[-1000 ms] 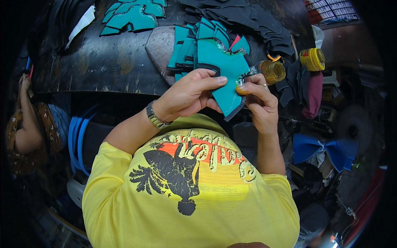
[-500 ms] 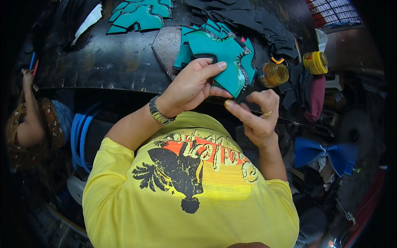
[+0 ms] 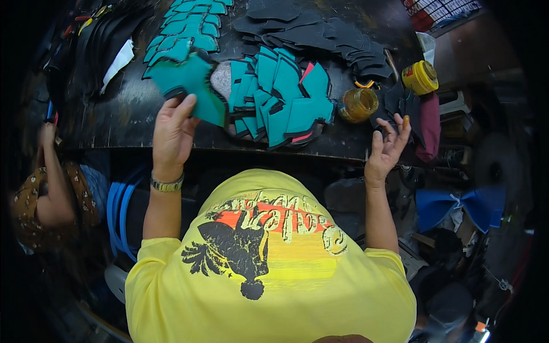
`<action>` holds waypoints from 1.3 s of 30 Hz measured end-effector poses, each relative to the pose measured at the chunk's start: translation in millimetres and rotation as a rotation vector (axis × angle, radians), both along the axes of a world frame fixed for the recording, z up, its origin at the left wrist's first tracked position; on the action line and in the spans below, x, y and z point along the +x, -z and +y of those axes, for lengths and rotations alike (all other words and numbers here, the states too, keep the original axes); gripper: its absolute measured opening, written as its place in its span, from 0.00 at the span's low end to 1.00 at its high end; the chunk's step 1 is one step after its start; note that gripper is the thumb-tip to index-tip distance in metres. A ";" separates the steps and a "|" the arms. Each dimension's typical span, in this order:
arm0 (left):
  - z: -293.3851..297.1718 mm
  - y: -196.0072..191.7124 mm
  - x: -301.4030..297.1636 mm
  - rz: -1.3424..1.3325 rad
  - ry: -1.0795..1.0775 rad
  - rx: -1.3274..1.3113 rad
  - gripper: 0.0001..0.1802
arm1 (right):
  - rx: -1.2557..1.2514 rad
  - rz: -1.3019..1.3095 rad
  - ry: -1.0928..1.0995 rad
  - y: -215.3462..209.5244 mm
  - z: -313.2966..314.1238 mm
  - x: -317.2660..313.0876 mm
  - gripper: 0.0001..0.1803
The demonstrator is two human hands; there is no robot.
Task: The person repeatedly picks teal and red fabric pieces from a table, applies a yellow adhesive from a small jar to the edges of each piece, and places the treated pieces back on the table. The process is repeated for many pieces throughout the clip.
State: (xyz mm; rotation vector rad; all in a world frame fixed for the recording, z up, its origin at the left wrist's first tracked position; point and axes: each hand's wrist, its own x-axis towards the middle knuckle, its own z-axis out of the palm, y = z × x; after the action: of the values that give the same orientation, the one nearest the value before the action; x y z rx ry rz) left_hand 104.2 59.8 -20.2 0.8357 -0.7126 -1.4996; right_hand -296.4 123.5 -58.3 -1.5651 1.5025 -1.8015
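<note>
My left hand (image 3: 173,137) pinches a teal cut-out piece (image 3: 200,86) with dark edges between thumb and fingers. The piece, a little blurred, is over the near end of an overlapping row of similar teal pieces (image 3: 191,26). To its right, a loose pile of teal pieces (image 3: 277,97), some with pink showing, lies on a grey stone slab (image 3: 221,80). My right hand (image 3: 386,151) is raised at the table's near edge, holding nothing, fingers apart. Amber paste coats one fingertip. Just beyond it stands an open jar of amber paste (image 3: 358,105).
Black cut pieces (image 3: 320,37) spread along the back of the dark table (image 3: 114,128). A yellow tub (image 3: 420,78) and a maroon cloth (image 3: 430,128) are at the right. Black sheets (image 3: 106,43) and a white scrap (image 3: 119,64) lie left. Another person's arm (image 3: 56,188) shows at far left.
My left hand has carried the teal piece leftward from in front of the pile to the row. My right hand has moved right, away from the piece, and its fingers have spread.
</note>
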 end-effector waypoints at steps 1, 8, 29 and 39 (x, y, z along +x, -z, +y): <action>1.9 0.4 5.4 0.032 0.010 -0.071 0.10 | 0.006 0.086 0.034 7.8 -1.7 -2.0 0.41; -4.4 -24.0 34.6 -0.049 -0.019 -0.187 0.11 | 0.101 0.520 0.139 32.3 -2.7 -5.8 0.41; -420.5 2.9 48.5 -0.248 -0.180 0.086 0.15 | 0.229 0.549 0.120 27.4 11.7 -6.4 0.42; -475.2 35.7 48.3 -0.258 -0.261 0.123 0.15 | 0.300 0.503 0.103 35.6 22.0 -12.2 0.47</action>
State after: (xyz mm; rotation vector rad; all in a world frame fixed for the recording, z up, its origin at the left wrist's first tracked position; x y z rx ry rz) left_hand 152.5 -415.4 -55.9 1.1840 -0.6738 -1.2230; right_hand -308.6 145.6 -93.9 -1.8927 1.9952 -1.1944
